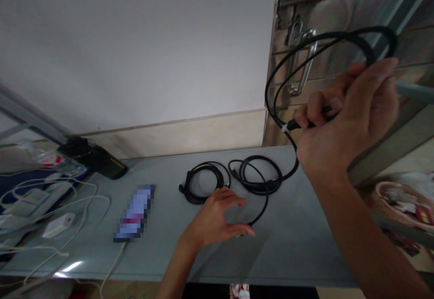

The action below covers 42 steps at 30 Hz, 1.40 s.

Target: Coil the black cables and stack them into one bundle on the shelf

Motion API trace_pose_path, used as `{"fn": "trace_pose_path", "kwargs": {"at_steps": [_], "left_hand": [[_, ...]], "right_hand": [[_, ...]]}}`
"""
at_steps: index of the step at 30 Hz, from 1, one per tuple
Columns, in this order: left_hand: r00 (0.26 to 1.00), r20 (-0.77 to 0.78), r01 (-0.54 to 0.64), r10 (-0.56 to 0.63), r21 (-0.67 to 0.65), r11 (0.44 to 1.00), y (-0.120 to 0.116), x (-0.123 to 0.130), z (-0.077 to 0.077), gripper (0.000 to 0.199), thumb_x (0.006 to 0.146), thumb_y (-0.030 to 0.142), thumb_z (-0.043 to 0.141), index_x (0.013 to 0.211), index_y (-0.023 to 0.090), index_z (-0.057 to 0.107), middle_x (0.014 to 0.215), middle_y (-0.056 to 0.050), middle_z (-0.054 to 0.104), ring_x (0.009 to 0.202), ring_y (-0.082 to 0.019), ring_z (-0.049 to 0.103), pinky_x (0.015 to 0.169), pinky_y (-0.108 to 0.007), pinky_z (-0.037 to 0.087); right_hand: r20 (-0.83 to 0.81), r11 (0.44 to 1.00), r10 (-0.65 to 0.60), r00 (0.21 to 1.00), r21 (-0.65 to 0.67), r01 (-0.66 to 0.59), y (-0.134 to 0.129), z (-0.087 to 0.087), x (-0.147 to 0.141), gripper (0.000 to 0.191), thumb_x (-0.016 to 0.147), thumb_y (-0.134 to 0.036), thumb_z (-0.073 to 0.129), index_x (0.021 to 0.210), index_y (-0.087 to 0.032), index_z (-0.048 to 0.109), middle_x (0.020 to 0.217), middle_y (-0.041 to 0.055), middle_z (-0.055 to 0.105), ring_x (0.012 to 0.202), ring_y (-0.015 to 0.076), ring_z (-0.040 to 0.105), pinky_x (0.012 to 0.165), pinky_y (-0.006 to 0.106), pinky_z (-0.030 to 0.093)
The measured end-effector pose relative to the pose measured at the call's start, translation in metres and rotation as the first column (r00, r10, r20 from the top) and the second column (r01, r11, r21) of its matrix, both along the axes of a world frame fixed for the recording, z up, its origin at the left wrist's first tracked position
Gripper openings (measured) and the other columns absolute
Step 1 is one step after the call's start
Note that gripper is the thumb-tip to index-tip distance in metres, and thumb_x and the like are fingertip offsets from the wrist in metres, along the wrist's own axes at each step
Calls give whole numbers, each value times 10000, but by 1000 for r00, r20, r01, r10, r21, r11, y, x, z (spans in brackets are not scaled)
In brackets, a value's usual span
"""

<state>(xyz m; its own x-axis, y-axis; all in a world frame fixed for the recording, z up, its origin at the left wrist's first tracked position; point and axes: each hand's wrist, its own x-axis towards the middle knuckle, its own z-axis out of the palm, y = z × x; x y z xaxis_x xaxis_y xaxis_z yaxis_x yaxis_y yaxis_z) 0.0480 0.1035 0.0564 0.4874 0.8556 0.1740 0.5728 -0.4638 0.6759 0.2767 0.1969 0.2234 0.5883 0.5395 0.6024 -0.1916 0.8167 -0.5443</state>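
Observation:
My right hand is raised at the right with its fingers wrapped round a black cable. Large loops of the cable rise above that hand, and a black plug with a white band pokes out by its fingers. From there the cable runs down to a loose coil on the grey table. My left hand hovers low over the table, thumb and fingers apart. A thin free length of the cable passes close behind its thumb; whether they touch I cannot tell. Just beyond the left hand lies a second black coiled cable.
On the left lie a phone with a white lead, a white charger, tangled white wires and a black cylindrical pouch. A white wall backs the table. A metal door handle and a basket are at the right.

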Motion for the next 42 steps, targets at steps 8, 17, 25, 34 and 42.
{"fn": "trace_pose_path", "kwargs": {"at_steps": [8,17,25,34,42], "left_hand": [[1000,-5,18,-19,-196,980,-42,57,-40,690,906,534,905,1521,333,665,1444,-126,727,1307,-345,689,1160,-524,553],[994,2,-113,113,-61,992,-70,71,-47,290,1052,192,697,1333,254,731,1286,-115,744,1216,-286,704,1086,-456,584],[668,535,-449,517,-264,854,-74,-21,-9,206,978,376,838,1110,219,814,971,-49,756,857,-177,731,782,-259,623],[-350,749,-60,563,-618,784,5,-115,23,353,1171,128,382,1331,59,690,928,-67,710,766,-71,715,769,-141,644],[-435,632,152,641,-650,745,32,-126,-25,390,1211,153,295,1521,110,527,1083,-114,781,695,-51,737,557,-78,571]], "right_hand": [[48,987,149,988,-64,-146,-6,1,4,269,1186,-405,391,972,-292,509,726,-58,295,473,129,294,405,274,279],[715,944,320,621,-187,-272,0,-16,16,436,1168,-599,487,1017,-219,641,797,1,553,615,130,483,589,298,409],[931,975,221,292,-215,-50,8,-19,19,247,1190,-362,489,1062,-192,613,747,-2,652,665,141,587,711,294,377],[810,957,280,516,-281,-78,14,-23,27,408,1189,-578,437,979,-238,518,722,-36,620,575,121,560,624,262,414],[922,956,41,384,-148,255,27,-23,45,363,1127,-552,595,949,-236,625,712,0,659,621,176,603,685,304,409]]}}
